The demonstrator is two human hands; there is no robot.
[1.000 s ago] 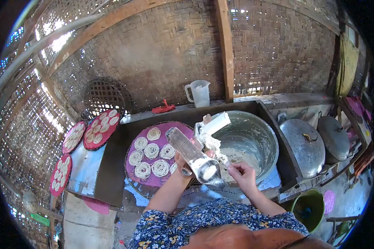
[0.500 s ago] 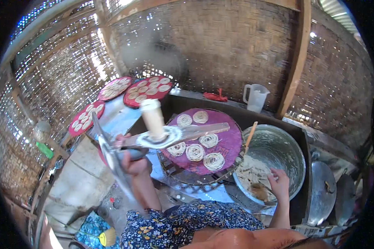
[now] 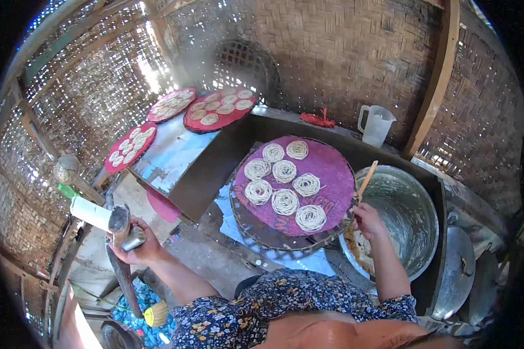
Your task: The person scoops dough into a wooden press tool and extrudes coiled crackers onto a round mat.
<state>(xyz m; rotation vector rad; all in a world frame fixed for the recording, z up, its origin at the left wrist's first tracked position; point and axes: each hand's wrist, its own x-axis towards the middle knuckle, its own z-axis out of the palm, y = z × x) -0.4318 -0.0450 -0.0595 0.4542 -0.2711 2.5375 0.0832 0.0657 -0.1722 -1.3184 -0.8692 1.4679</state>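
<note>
At the left of the frame, the left hand [image 3: 138, 244] has its fingers closed around a dark tool [image 3: 119, 221] with a white cylinder [image 3: 91, 213]. Right of centre, the right hand [image 3: 368, 221] is between a round purple tray [image 3: 333, 168] of white coils [image 3: 284, 171] and a grey metal basin [image 3: 418, 215]; I cannot tell if its bent fingers grip something.
</note>
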